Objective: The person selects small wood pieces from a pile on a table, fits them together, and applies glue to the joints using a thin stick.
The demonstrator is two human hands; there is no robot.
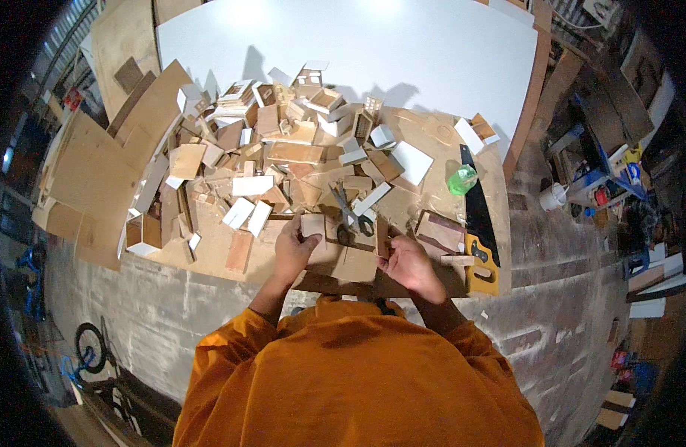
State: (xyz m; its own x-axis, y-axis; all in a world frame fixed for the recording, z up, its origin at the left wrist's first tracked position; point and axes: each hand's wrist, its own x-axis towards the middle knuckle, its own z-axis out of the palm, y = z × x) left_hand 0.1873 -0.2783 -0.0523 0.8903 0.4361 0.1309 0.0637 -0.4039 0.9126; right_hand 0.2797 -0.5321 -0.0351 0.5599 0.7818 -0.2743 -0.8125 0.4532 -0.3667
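Near the front edge of the wooden worktable (280,258), my left hand (294,249) grips a small pale wooden block (314,226) between thumb and fingers. My right hand (410,264) is closed on a thin brown wooden piece (382,237), held upright on its edge. The two pieces are apart. Between and just beyond them lie scissors (346,205) with dark handles. A flat brown board piece (355,264) rests on the table between my hands.
Loose wood offcuts (294,153) are heaped over the left and middle table. At right lie a handsaw (480,223) with a yellow handle, a green translucent object (462,179) and a brown-topped block (441,231). A large white panel (343,45) stands behind. Cardboard-like sheets (93,175) lean at left.
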